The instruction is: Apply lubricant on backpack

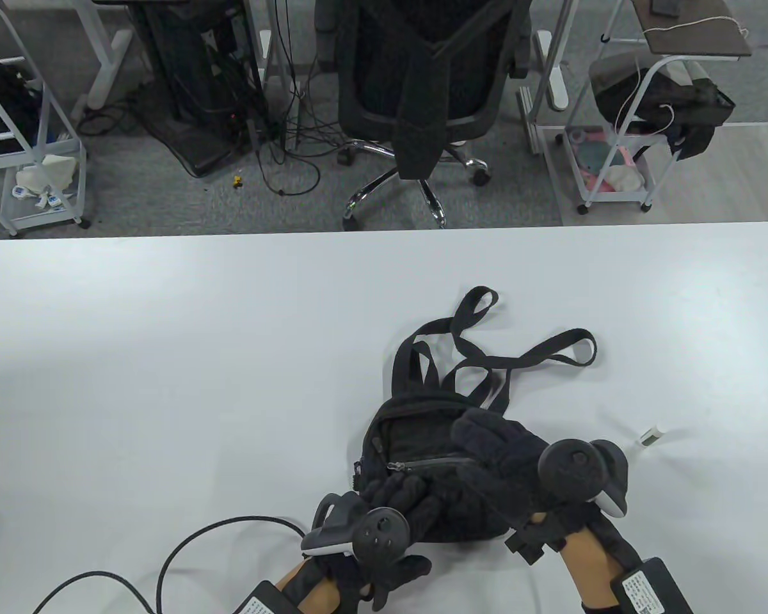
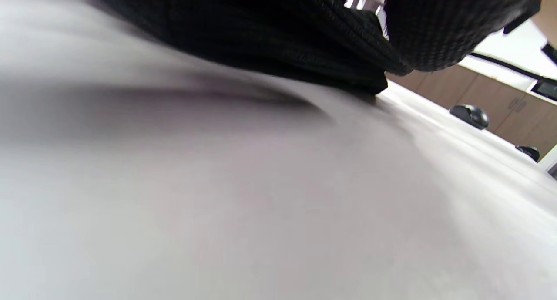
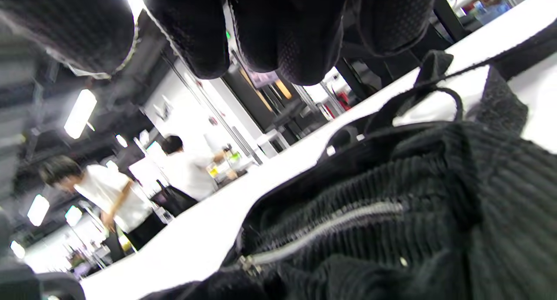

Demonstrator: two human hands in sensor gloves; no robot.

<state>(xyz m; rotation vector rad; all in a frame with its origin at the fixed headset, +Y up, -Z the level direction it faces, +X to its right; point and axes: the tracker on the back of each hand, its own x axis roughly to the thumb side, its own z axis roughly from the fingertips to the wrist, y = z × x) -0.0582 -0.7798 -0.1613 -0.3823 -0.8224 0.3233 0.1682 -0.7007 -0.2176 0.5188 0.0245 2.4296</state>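
My right hand point(image 1: 505, 448) lies flat, fingers spread, on the backpack point(image 1: 422, 460); the lubricant tube point(image 1: 650, 437) sits just right, ungrasped.

Backpack point(image 1: 422, 448) lower part hidden under hands; small white tube point(image 1: 650, 436) unreadable.
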